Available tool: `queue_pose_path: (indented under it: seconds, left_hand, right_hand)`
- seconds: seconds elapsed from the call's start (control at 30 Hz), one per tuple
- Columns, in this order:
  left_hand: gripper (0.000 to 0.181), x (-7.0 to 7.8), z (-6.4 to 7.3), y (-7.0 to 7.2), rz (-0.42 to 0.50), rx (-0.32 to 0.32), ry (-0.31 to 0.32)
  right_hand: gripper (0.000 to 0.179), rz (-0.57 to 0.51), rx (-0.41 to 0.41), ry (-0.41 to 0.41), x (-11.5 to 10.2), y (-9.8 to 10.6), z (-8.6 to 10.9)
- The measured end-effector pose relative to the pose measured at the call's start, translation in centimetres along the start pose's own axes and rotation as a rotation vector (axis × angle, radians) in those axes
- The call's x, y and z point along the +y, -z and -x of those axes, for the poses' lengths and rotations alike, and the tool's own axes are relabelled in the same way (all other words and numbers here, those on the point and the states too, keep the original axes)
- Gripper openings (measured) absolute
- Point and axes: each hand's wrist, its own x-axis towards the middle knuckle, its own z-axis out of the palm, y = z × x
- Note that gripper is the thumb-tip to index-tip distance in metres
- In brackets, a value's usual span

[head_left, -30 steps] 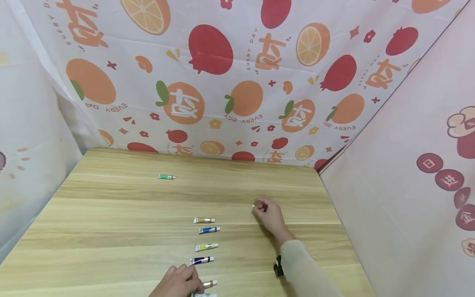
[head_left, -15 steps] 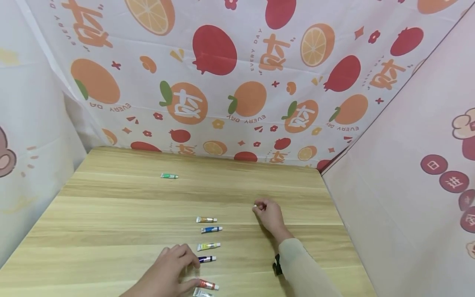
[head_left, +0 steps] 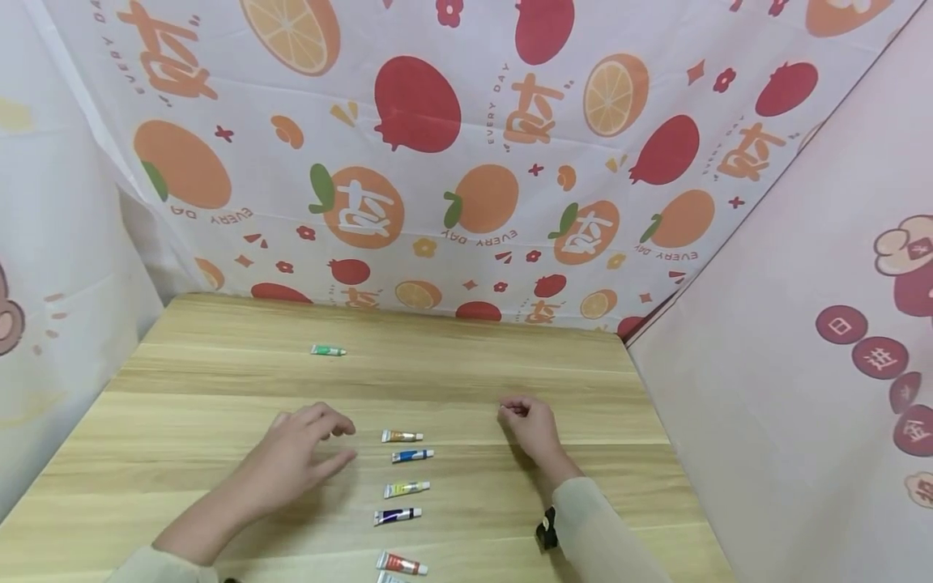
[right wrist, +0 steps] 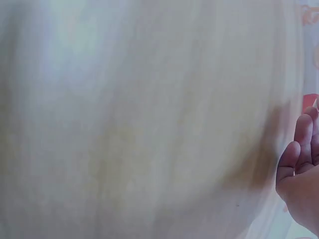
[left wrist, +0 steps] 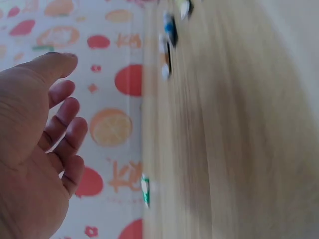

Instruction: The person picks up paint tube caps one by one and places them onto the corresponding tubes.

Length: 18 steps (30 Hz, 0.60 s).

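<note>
My left hand (head_left: 299, 453) hovers with fingers apart, left of the orange-brown paint tube (head_left: 402, 436) and the blue paint tube (head_left: 412, 456). Nothing lies between its thumb and fingers; the left wrist view shows them spread loosely too. Farther right, my right hand (head_left: 534, 427) pinches a tiny white piece (head_left: 501, 407) between thumb and index finger; most of it is hidden, so I cannot tell what it is. Below the blue tube come a yellow tube (head_left: 406, 489), a purple tube (head_left: 397, 516), a red tube (head_left: 402, 563) and a whitish tube (head_left: 394, 578), cut by the frame's edge.
A green paint tube (head_left: 328, 351) lies alone toward the back left of the wooden table (head_left: 466, 364). Fruit-print cloth (head_left: 437, 162) hangs behind the table's back edge, and a pale cloth wall (head_left: 773, 364) closes off the right side.
My left hand has left the purple and red tubes and moved forward and left. The red tube's cap end now slants toward me. The right hand has stayed in place, still pinching.
</note>
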Motion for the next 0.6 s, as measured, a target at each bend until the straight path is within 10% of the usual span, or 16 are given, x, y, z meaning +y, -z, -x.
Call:
queue_pose_path:
  seconds: [0.6]
  left_hand:
    - [0.041, -9.6, -4.8, -0.5, 0.184, -0.096, 0.195]
  right_hand:
    - [0.022, -0.277, 0.025, -0.036, -6.0, 4.6, 3.6]
